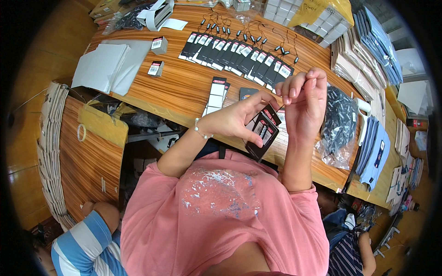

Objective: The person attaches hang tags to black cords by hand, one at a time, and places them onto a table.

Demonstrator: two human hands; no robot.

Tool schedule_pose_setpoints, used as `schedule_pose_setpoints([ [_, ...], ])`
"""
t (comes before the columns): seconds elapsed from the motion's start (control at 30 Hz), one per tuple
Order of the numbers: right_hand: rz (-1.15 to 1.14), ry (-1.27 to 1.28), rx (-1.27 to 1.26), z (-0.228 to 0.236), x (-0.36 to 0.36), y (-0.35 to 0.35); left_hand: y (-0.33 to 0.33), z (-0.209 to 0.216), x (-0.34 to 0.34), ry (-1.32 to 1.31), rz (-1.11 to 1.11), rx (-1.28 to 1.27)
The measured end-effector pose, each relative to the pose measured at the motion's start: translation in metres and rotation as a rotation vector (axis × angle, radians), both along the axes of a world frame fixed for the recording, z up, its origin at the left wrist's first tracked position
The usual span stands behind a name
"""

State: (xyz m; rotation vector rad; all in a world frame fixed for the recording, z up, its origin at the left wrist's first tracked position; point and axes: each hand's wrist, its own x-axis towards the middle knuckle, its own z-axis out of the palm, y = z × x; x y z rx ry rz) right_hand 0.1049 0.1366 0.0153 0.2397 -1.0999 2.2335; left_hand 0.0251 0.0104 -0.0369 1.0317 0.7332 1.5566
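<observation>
My left hand [244,120] is closed around several black hang tags [266,129] with red-and-white print, held in front of my chest at the table's near edge. Raised just right of them, my right hand [305,92] has its thumb and fingertips pinched on a thin dark string [282,107], which shows only in part near the tags. Beyond both hands, a fanned row of black hang tags [239,56] with white labels lies on the wooden table, their black strings and small toggles pointing away. A strip of white labels [215,95] lies left of my hands.
Two small label stacks [156,68] and white sheets [102,64] lie at the left. On the right are a plastic bag of black strings [340,122], folded blue garments [375,154] and stacked packets [357,60]. A box of white cartons [317,18] stands behind. Other people sit at both lower sides.
</observation>
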Motion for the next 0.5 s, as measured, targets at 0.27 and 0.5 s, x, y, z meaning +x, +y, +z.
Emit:
schedule_pose_setpoints([
  [0.27, -0.051, 0.026, -0.059, 0.004, 0.006, 0.008, 0.000, -0.003, 0.010, 0.047, 0.402, 0.137],
  [0.5, -0.034, 0.065, -0.082, 0.009, 0.015, 0.013, -0.013, 0.013, 0.005, 0.208, 0.495, -0.131],
])
